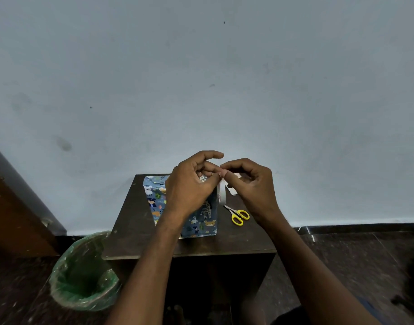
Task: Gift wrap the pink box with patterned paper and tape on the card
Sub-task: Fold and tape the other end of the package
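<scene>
The box [201, 219], already covered in blue animal-print paper, is seen standing on the dark surface [140, 240]. Above it, a strip of tape [222, 192] is pinched between the curled fingers of the left hand [191, 184] and the right hand [250, 186]. Yellow-handled scissors [238, 215] are laid just right of the box; no legible writing is shown.

A plain domestic room: a bare blue-grey wall [224, 78], dark stone floor [353, 259], small wooden table [135, 231] and lined waste bin [84, 273].
</scene>
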